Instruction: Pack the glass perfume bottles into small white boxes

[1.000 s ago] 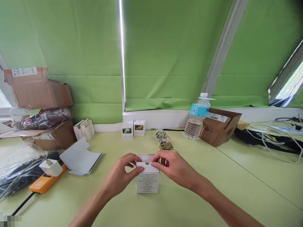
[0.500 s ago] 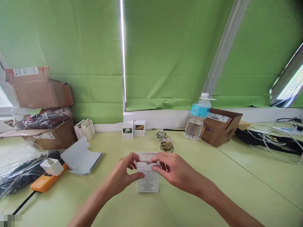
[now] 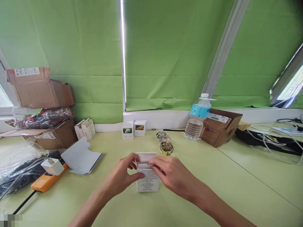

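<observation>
A small white box (image 3: 147, 184) with printed text on its near face stands upright on the table, its top lid raised at the back. My left hand (image 3: 125, 171) grips the box's left side between thumb and fingers. My right hand (image 3: 171, 173) is at the top right of the box, fingers pinched together at the opening by the front flap; what the fingertips hold is too small to tell. Just behind the box, round glass ornaments with gold parts (image 3: 166, 147) lie in a row.
Small white picture boxes (image 3: 128, 132) stand at the back. To the right are a water bottle (image 3: 194, 126) and an open carton (image 3: 216, 130). White card sheets (image 3: 81, 157), an orange power strip (image 3: 44, 182) and stacked cartons (image 3: 40, 91) occupy the left.
My right hand has moved slightly down and its fingers have drawn closer together at the box's front flap. More of the gold ornament shows behind it. My left hand keeps its hold.
</observation>
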A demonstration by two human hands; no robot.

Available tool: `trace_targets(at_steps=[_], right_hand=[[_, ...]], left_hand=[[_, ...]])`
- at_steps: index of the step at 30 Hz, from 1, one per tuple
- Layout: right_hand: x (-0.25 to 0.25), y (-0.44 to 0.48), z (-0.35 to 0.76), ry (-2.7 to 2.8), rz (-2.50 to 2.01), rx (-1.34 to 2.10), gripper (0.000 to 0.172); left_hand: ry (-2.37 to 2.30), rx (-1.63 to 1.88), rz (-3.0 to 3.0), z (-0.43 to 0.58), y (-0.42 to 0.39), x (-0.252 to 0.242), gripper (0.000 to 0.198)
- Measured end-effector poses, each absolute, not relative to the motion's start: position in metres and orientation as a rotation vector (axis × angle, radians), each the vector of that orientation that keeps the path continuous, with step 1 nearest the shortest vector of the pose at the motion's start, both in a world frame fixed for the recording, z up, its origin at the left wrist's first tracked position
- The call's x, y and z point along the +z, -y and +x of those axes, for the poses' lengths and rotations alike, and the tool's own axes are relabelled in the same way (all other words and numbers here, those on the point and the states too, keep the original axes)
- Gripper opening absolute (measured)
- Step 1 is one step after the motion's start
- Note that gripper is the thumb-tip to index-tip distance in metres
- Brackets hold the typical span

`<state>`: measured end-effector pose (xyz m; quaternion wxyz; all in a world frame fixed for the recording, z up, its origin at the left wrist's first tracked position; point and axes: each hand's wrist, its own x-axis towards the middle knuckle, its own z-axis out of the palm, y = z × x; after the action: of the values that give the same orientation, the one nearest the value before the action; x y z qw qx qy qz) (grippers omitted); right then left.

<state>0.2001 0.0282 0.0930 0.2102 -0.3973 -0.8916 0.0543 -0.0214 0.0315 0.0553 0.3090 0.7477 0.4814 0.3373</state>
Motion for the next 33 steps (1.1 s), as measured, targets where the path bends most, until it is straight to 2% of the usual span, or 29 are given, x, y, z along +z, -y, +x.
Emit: trace_targets(at_steps=[13,19,33], right_hand=[[0.095,-0.027,0.200,2.507,-1.113,0.232,0.027],[0.095,-0.025,0.200,2.551,-1.144,0.215,0.017],[0.084,-0.032,0.199,2.573,-1.096,0.049,0.019]], left_hand=[[-1.287,0.884,2.067,-0.020,-0.029,0.059,0.033],[-1.309,0.912,2.150,-0.022,-0.029,0.053,0.043],[-1.316,0.893,2.335,-0.024,-0.032,0.053,0.033]])
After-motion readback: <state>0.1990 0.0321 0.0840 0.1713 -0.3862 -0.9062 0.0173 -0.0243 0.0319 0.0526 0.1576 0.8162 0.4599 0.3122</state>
